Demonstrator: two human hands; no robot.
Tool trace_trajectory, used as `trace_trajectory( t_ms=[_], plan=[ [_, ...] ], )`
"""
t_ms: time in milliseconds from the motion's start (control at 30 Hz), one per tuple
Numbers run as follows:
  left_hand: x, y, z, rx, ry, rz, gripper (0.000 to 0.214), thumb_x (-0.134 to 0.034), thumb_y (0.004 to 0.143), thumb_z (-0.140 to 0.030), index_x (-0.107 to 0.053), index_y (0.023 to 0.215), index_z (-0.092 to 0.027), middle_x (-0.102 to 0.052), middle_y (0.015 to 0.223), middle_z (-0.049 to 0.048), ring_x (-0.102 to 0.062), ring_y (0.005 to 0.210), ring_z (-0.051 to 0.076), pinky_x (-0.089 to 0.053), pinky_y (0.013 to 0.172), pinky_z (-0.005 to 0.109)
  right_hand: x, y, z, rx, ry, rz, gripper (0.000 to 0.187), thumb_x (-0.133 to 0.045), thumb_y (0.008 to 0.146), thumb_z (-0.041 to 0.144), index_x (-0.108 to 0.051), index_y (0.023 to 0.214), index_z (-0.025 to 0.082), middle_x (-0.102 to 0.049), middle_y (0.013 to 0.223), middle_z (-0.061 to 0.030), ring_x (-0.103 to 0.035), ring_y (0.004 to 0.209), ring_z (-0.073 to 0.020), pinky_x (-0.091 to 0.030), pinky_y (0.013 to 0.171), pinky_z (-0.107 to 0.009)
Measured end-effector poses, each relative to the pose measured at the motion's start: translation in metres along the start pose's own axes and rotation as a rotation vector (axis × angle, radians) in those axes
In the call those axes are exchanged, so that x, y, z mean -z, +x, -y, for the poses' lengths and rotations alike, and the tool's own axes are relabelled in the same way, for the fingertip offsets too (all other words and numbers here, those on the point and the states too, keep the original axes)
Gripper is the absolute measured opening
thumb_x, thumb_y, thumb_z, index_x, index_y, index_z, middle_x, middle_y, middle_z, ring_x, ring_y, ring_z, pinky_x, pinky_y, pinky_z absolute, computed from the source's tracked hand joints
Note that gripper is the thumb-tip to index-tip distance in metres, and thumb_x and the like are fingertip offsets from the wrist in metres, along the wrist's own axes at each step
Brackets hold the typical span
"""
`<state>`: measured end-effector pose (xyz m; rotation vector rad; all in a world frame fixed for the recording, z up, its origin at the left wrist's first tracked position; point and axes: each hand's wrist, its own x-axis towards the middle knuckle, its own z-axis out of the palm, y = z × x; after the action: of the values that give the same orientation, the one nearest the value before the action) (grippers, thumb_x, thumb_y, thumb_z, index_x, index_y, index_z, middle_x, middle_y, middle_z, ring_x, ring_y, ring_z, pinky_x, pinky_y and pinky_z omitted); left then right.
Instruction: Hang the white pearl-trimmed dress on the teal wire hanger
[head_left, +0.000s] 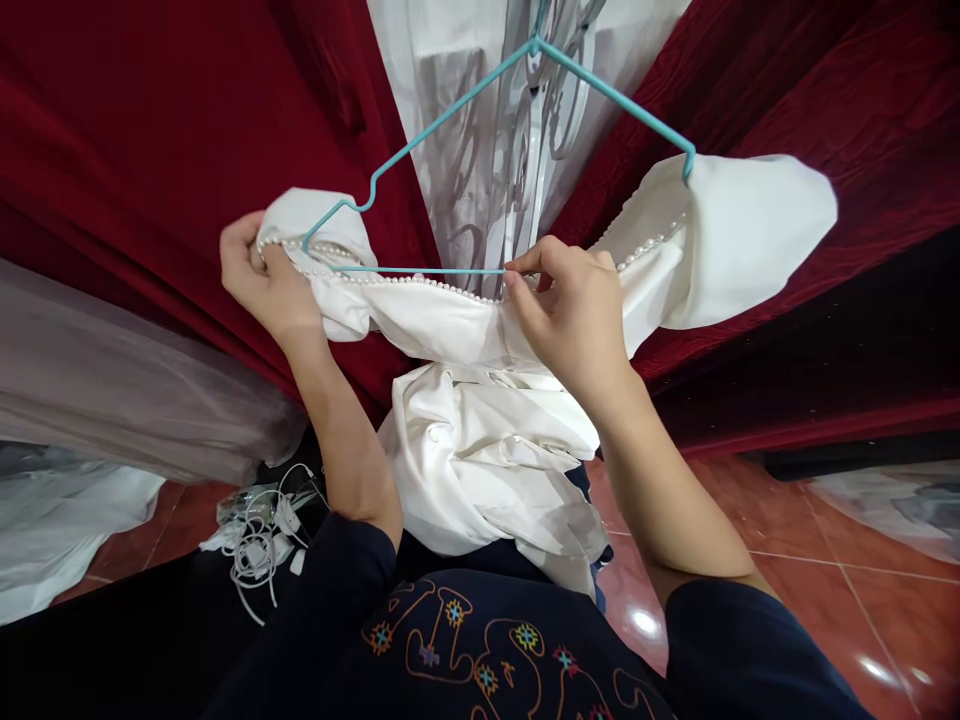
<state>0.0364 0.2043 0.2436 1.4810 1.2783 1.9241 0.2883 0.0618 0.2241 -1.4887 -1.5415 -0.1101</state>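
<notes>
A white dress (480,440) with a pearl-trimmed neckline hangs from a light blue hanger (450,112). Its right sleeve drapes over the hanger's right shoulder, while the left sleeve sits around the lower left corner. My left hand (262,275) grips the left sleeve at its pearl edge, thumb toward me and fingers behind the cloth. Near the middle of the neckline, my right hand (574,310) pinches the hanger's thin bottom bar between thumb and forefinger. The other fingers of that hand curl in front of the pearl edge. The dress's lower part lies bunched over my lap.
Dark red curtains (187,110) hang on both sides of a white scrolled metal frame (525,170). Tangled white cables (259,545) lie on a black surface at my left. Sheer pale fabric (135,370) hangs at the left, above red floor tiles (892,610).
</notes>
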Motion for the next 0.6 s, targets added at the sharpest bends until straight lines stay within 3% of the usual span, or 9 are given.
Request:
trace_trajectory(
  t_ms=[100, 167, 333, 467, 533, 600],
  plan=[
    [0.013, -0.033, 0.015, 0.034, -0.006, 0.127, 0.012, -0.06, 0.097, -0.012, -0.065, 0.106, -0.018, -0.072, 0.107, -0.0046, -0.066, 0.12, 0.018, -0.047, 0.114, 0.033, -0.005, 0.0, -0.001, 0.019, 0.024, -0.05, 0.011, -0.06, 0.097, 0.033, -0.062, 0.09, 0.024, -0.07, 0.086, -0.0008, -0.057, 0.077, -0.0183, -0.038, 0.087, -0.039],
    [0.015, -0.059, 0.017, 0.048, -0.018, 0.19, 0.012, -0.066, 0.09, -0.016, -0.072, 0.1, -0.015, -0.076, 0.098, -0.0002, -0.071, 0.106, 0.021, -0.054, 0.102, 0.034, -0.01, -0.001, -0.001, 0.025, 0.022, -0.087, 0.012, -0.061, 0.097, 0.031, -0.063, 0.089, 0.023, -0.07, 0.085, -0.001, -0.057, 0.076, -0.018, -0.038, 0.085, -0.038],
    [-0.013, -0.093, -0.009, 0.114, -0.378, 0.356, 0.035, -0.064, 0.093, -0.034, -0.068, 0.123, -0.017, -0.077, 0.124, 0.0098, -0.073, 0.115, 0.023, -0.057, 0.102, 0.033, -0.015, -0.001, 0.0, 0.055, 0.034, -0.161, 0.013, -0.062, 0.096, 0.031, -0.067, 0.089, 0.021, -0.069, 0.08, -0.0006, -0.059, 0.075, -0.017, -0.042, 0.086, -0.038],
    [-0.039, -0.091, -0.021, 0.03, -0.604, 0.28, 0.023, -0.065, 0.094, -0.042, -0.061, 0.099, -0.02, -0.08, 0.097, 0.0061, -0.076, 0.101, 0.021, -0.058, 0.101, 0.033, -0.003, -0.002, -0.006, 0.118, 0.143, -0.12, 0.016, -0.061, 0.099, 0.034, -0.072, 0.104, 0.024, -0.076, 0.099, -0.0027, -0.068, 0.091, -0.0195, -0.049, 0.097, -0.042],
    [-0.044, -0.089, -0.02, -0.016, -0.614, 0.237, 0.02, -0.064, 0.095, -0.04, -0.058, 0.093, -0.021, -0.078, 0.088, 0.0037, -0.075, 0.093, 0.019, -0.057, 0.1, 0.033, 0.008, -0.001, -0.014, 0.146, 0.18, -0.209, 0.018, -0.061, 0.1, 0.032, -0.073, 0.112, 0.025, -0.075, 0.119, -0.0054, -0.069, 0.115, -0.0232, -0.048, 0.108, -0.047],
    [-0.044, -0.088, -0.016, -0.038, -0.586, 0.23, 0.018, -0.063, 0.096, -0.039, -0.058, 0.093, -0.021, -0.077, 0.087, 0.0032, -0.074, 0.089, 0.019, -0.058, 0.097, 0.033, 0.021, -0.001, -0.027, 0.147, 0.168, -0.385, 0.022, -0.061, 0.099, 0.027, -0.072, 0.118, 0.025, -0.072, 0.127, -0.0082, -0.066, 0.126, -0.0256, -0.047, 0.113, -0.05]
  ],
)
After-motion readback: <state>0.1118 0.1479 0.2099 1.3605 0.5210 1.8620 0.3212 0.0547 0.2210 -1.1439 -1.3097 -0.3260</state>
